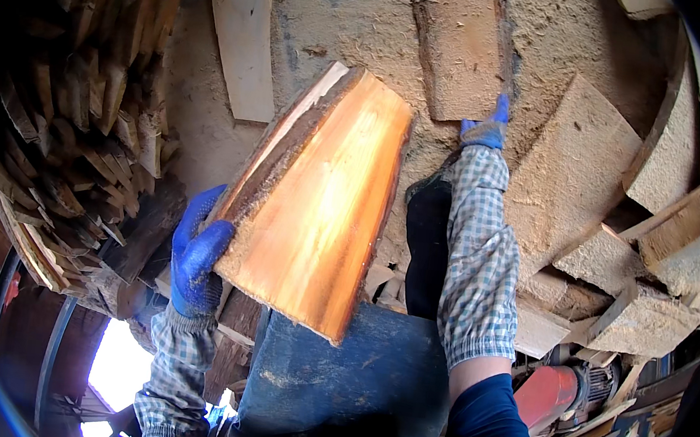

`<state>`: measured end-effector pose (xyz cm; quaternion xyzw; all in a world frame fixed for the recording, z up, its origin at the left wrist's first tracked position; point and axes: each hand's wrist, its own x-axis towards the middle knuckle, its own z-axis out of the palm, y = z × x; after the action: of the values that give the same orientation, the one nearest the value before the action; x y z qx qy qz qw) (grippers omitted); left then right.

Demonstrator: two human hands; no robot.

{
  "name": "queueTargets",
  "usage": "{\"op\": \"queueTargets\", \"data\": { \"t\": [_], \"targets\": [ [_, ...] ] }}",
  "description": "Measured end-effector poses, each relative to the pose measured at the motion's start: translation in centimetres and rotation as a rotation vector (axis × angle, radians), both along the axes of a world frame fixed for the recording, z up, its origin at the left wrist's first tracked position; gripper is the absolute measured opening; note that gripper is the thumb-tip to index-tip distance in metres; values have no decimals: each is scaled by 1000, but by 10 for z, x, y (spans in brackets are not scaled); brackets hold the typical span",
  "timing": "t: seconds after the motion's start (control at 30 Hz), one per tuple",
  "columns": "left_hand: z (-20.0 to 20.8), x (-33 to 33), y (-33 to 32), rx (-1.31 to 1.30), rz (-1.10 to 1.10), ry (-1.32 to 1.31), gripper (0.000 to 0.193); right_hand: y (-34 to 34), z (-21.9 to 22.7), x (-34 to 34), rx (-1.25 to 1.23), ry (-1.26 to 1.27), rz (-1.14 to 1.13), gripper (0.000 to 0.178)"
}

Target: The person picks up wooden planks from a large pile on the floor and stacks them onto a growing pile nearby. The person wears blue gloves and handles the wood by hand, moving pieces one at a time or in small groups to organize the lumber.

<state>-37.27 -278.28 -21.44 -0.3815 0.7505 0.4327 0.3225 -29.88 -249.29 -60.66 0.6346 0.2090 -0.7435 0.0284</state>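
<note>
Wood slab [316, 215]: located in front of the person's body at mid-view, tilted, with its pale orange cut face toward the camera and bark along its left edge. Its near end overlaps the dark blue clothing [342, 386]; whether the 2 touch cannot be told.

Left hand [198, 250]: blue glove, closed on the slab's near left corner, thumb and fingers pressed against the wood.

Right hand [485, 130]: blue glove, arm extended, at the near right corner of a bark-edged plank [459, 52]. Fingers are in contact with that corner; how tightly they are closed cannot be told.

Both forearms carry checked sleeves [480, 265]. The floor [344, 16] is coated in sawdust. 1 narrow board [245, 40] lies on it, left of the plank. Stacked wood [111, 69] occupies the left side; loose offcuts [643, 323] lie at right, near a red machine housing [548, 398].
</note>
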Motion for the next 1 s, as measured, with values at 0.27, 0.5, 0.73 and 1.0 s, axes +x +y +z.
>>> {"op": "queueTargets", "data": {
  "t": [0.27,0.5,0.73,1.0],
  "targets": [
    [1,3,-3,28,36,-5,56,17,-1,-35,599,-347,987,74],
    [2,-2,-8,61,22,-7,52,29,-8,-88,1260,-413,1533,97],
    [2,-7,-6,106,60,-12,54,-27,-16,-90,897,-372,1300,90],
    [0,-2,-12,143,87,-26,55,-43,-10,-93,967,-269,1432,60]
  ]
}}
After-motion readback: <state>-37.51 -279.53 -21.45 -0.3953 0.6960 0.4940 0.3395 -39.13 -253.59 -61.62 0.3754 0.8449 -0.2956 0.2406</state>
